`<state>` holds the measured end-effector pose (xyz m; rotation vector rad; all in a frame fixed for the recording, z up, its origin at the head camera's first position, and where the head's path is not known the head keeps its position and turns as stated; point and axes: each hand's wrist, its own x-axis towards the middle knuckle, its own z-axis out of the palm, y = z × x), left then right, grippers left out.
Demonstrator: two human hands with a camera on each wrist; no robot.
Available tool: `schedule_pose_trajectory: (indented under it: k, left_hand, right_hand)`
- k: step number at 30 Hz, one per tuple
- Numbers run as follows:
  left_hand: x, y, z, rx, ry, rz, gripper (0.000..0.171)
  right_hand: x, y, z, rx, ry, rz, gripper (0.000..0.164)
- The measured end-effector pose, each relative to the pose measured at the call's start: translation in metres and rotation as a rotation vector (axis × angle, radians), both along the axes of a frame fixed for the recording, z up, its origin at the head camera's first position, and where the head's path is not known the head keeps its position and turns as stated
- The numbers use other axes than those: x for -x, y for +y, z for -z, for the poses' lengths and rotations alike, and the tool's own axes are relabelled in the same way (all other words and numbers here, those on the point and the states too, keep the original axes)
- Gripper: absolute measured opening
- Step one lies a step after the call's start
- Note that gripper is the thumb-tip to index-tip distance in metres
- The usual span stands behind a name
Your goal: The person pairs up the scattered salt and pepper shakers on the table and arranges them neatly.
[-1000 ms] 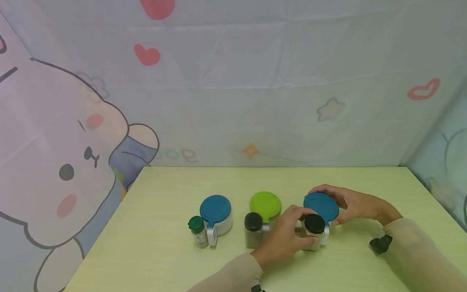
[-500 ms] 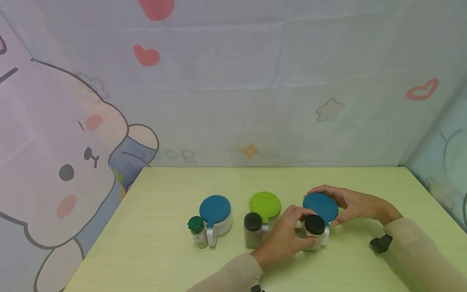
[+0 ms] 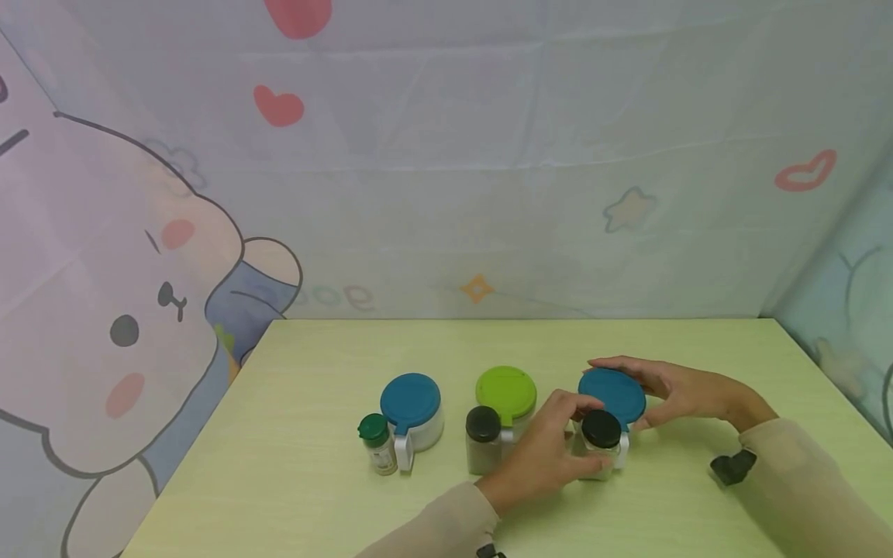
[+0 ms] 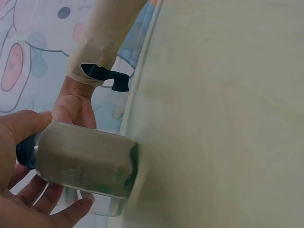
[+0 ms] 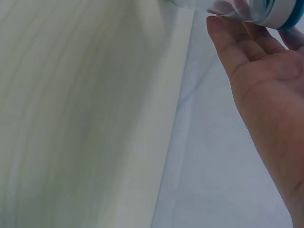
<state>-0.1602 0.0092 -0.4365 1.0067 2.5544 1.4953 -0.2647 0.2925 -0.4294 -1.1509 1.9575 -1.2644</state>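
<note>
My left hand (image 3: 540, 453) holds a square spice jar (image 3: 598, 457) with a black cap, thumb on the near side and index finger by the cap. In the left wrist view, that jar (image 4: 85, 159) has a greyish-brown label or contents and its base meets the table. My right hand (image 3: 687, 399) curves round a clear jar with a blue lid (image 3: 612, 395) and a white handle, just behind the spice jar. In the right wrist view, the fingers touch the side of the clear jar (image 5: 251, 9), mostly out of frame. Both jars stand upright.
Left of my left hand, another black-capped jar (image 3: 484, 442) stands before a green-lidded jar (image 3: 506, 393). Further left, a small green-capped shaker (image 3: 379, 446) stands beside another blue-lidded jar (image 3: 412, 403). A printed cloth (image 3: 432, 155) hangs behind the table (image 3: 314, 504).
Almost nothing moves. The head view shifts very slightly; both hands stay at the same two jars, which keep their places on the table.
</note>
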Motion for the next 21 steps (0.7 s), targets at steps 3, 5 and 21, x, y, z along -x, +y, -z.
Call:
schedule_pose_trajectory:
  k: [3, 5, 21]
  left_hand:
    - [0.0, -0.004, -0.008, 0.0, -0.059, 0.012, 0.062]
    - [0.0, -0.008, -0.014, -0.006, -0.106, 0.019, 0.064]
    - [0.005, -0.029, -0.058, -0.059, -0.072, 0.097, 0.071]
  right_hand:
    - [-0.002, 0.001, -0.005, 0.002, 0.044, 0.004, 0.083]
    - [-0.003, 0.002, -0.009, 0.02, 0.082, -0.005, 0.08]
    - [-0.018, -0.006, -0.037, 0.107, 0.297, 0.069, 0.077]
